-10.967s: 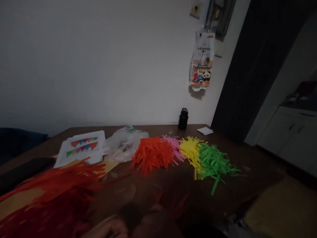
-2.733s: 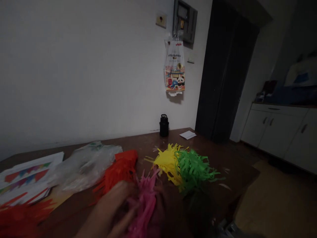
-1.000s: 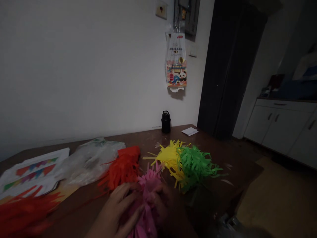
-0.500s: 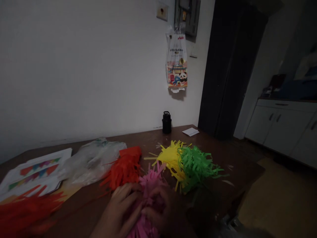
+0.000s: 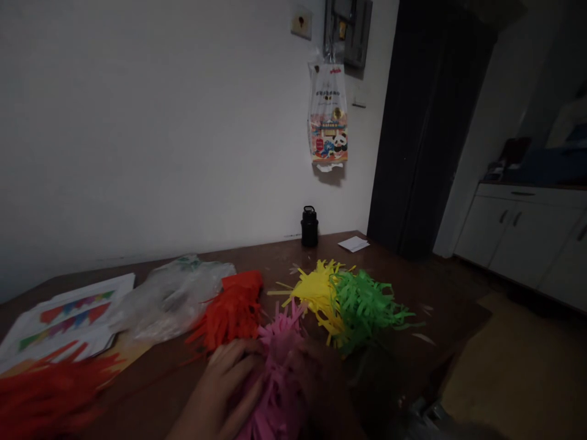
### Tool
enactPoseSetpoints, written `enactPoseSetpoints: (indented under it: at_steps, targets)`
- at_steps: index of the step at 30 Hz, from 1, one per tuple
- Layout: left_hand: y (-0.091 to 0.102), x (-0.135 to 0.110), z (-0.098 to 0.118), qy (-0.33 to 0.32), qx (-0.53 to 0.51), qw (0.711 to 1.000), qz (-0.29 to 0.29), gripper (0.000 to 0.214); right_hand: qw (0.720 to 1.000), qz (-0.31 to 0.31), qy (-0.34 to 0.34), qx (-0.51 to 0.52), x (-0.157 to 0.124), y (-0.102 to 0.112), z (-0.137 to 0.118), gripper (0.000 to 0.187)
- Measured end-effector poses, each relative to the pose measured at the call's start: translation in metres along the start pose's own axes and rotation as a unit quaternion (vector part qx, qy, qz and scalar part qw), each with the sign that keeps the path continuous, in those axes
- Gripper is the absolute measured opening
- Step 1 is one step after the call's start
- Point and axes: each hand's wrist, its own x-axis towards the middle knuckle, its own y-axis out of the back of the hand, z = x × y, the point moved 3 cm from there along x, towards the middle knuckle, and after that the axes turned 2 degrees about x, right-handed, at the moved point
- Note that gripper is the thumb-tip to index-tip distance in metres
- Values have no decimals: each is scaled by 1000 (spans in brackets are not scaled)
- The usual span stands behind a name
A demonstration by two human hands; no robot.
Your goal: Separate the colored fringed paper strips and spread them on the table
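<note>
The pink fringe bundle [image 5: 277, 397] is at the lower centre of the frame, up between both hands, whereas eleven seconds ago it lay on the worktop [image 5: 440, 293] between the orange-red fringe [image 5: 232, 311] and the yellow fringe [image 5: 316, 287]. In the last half second the right hand [image 5: 314, 376] has shifted toward the bundle's right edge; its thumb no longer crosses the front, and more of the pink strips show there. As a judgement, the handling centres on the bundle's middle, with the left hand [image 5: 229, 382] seeming to do the steadying.

The left hand reaches up from the bottom edge, back of the hand toward the camera, fingers bent and closed over the bundle's left side. The right hand is dark and blurred, angled in from the lower right beside the bundle; whether its fingers pinch any strips cannot be told.

The orange-red fringe lies just beyond the left hand, while the yellow fringe and the green fringe [image 5: 367, 305], touching each other, are right of centre and seem unmoved.
</note>
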Motion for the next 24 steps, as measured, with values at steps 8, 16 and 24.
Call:
enactPoseSetpoints:
  at_steps: [8, 16, 24]
  targets:
    - [-4, -4, 0, -34, 21, 999, 11, 11, 994, 21, 108, -5, -6, -10, 3, 2]
    - [-4, -4, -1, -52, 28, 998, 17, 11, 984, 49, 160, -62, -11, -12, -2, 17]
    - [-4, -6, 0, -51, 25, 998, 27, 16, 980, 37, 187, -63, -14, -12, -20, 12]
